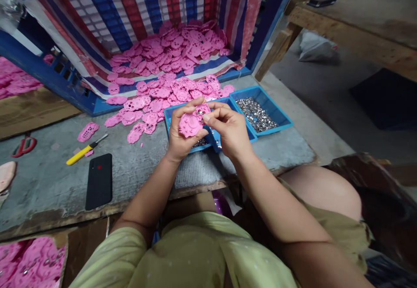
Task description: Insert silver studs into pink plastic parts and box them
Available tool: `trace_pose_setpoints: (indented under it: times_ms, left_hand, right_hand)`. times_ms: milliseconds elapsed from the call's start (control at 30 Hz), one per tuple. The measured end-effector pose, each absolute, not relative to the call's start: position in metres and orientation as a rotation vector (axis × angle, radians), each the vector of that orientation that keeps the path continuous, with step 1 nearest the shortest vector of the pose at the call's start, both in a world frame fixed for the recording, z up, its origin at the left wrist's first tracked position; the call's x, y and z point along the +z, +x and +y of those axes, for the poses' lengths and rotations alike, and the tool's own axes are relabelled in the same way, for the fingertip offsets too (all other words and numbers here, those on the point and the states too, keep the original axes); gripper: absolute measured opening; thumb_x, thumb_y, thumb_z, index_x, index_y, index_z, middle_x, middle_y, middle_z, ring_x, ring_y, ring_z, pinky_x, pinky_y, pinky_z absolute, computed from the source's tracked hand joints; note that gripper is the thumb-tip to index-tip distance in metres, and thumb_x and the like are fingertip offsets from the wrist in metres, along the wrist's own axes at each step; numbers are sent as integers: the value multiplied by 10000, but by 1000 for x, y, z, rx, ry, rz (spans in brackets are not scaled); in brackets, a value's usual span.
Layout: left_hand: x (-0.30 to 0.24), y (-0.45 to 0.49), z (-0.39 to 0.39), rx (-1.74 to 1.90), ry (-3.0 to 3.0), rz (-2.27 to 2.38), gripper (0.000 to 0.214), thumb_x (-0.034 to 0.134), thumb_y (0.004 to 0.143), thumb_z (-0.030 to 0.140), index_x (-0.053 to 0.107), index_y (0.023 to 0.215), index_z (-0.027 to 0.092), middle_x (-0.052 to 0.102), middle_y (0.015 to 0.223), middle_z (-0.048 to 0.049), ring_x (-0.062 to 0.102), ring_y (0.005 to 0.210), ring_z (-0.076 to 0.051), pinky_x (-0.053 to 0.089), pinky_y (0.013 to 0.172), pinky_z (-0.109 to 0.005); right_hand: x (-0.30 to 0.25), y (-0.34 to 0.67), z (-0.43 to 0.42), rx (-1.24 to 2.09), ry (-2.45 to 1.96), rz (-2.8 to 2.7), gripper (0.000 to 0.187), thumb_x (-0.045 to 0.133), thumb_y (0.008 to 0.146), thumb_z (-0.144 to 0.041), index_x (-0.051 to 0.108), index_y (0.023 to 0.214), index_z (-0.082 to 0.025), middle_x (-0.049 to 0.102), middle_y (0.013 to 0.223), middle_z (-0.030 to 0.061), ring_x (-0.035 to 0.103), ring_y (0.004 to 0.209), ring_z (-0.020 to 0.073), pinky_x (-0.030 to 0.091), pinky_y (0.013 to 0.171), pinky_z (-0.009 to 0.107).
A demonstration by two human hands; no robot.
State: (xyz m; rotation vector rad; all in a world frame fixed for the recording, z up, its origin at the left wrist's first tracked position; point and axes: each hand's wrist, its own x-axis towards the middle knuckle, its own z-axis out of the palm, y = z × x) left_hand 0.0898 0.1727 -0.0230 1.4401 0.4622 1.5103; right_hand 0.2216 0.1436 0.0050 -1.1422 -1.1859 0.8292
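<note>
My left hand (178,139) grips a pink molded plastic piece (192,123) by its edges, above a blue tray (167,116). Pinched fingers of my right hand (230,127) meet the piece's upper right part, where a small shiny metal bit (201,112) shows. Whatever lies between the right thumb and finger is too small to make out. Behind both hands spreads a heap of similar pink pieces (176,89). To the right, a second blue tray (282,123) contains many small metal parts (256,113).
A blue crate (97,107) with a striped liner lies on its side, spilling pink pieces. On the table's left are a yellow-handled screwdriver (78,155), a black phone (99,181) and red-handled scissors (26,146). A box of pink pieces (32,262) stands below left.
</note>
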Motion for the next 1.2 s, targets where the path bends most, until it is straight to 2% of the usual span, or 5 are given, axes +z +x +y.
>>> trace_pose_setpoints:
  times_ms: [167, 367, 800, 1000, 1200]
  left_hand:
    - [-24, 90, 172, 1533, 1468, 401, 472, 891, 768, 361, 596, 1135, 335, 644, 1394, -38, 601, 1388, -292, 417, 1201, -543]
    - [-25, 90, 169, 1550, 1490, 482, 500, 894, 756, 449, 573, 1119, 324, 637, 1396, -53, 595, 1392, -303, 438, 1189, -538]
    - [-34, 91, 186, 1687, 1804, 236, 490, 796, 885, 413, 531, 1294, 367, 632, 1433, -34, 579, 1412, -272, 464, 1172, -510]
    - [-34, 94, 182, 1668, 1727, 254, 523, 825, 859, 363, 553, 1305, 360, 649, 1423, -38, 595, 1400, -283, 472, 1172, -515]
    - [-34, 94, 182, 1538, 1415, 327, 477, 795, 872, 374, 552, 1280, 322, 667, 1403, -55, 622, 1371, -283, 469, 1193, -504]
  right_hand:
    - [2, 217, 143, 816, -1160, -1175, 173, 667, 897, -194, 626, 730, -219, 689, 1162, 80, 642, 1194, 241, 509, 1095, 462]
    - [-2, 213, 143, 846, -1128, -1157, 169, 610, 926, -192, 622, 760, -219, 684, 1177, 83, 650, 1182, 231, 523, 1066, 433]
    - [-7, 199, 141, 925, -869, -836, 126, 792, 733, -270, 676, 698, -235, 679, 1069, 42, 630, 1059, 217, 497, 1034, 438]
    - [-4, 198, 142, 1142, -784, -709, 284, 867, 645, -308, 596, 670, -227, 621, 854, -2, 586, 805, 146, 521, 841, 336]
    - [-4, 205, 145, 1244, -830, -628, 281, 810, 661, -376, 574, 694, -226, 544, 707, -28, 461, 650, 114, 420, 633, 273]
